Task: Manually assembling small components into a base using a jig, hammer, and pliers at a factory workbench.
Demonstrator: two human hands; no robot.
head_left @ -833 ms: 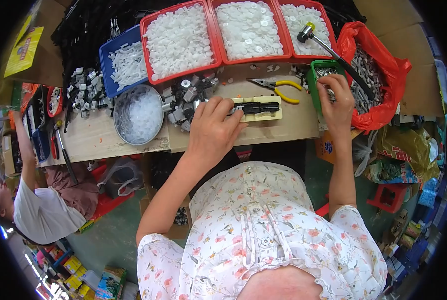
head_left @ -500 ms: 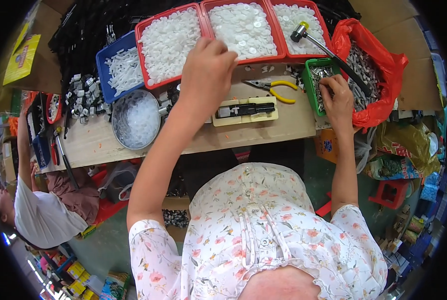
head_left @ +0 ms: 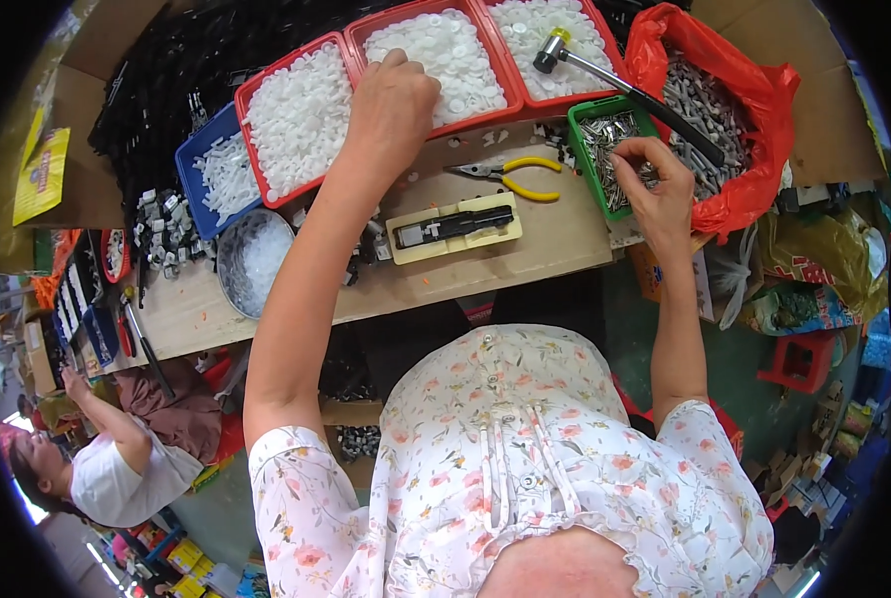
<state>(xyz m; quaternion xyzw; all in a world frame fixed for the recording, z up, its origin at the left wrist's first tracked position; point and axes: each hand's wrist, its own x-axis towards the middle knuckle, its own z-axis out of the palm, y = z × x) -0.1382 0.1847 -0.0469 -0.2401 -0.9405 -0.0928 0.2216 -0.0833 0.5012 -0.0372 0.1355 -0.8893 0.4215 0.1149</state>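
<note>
My left hand [head_left: 394, 108] is over the seam between two red trays, its fingers curled down and their tips hidden. White plastic pieces fill the left red tray [head_left: 298, 191] and white discs the middle red tray [head_left: 473, 120]. At the right, my right hand [head_left: 660, 189] has thumb and forefinger pinched together above the green tray [head_left: 583, 167] of small metal pins; whatever is between them is too small to make out. Between my arms lies a cream fixture block [head_left: 510, 231] with a black, elongated part [head_left: 455, 227] set in it.
Yellow-handled pliers [head_left: 531, 181] lie behind the block. A hammer [head_left: 655, 105] rests across the right red tray [head_left: 525, 85] and a red bag [head_left: 769, 90] of grey parts. At left are a metal bowl [head_left: 228, 261], a blue tray [head_left: 191, 171] and a seated co-worker [head_left: 132, 476].
The view has shifted, so the table things sit further left. My right hand has lifted slightly from the pins with its fingers pinched. The co-worker's arm has come down.
</note>
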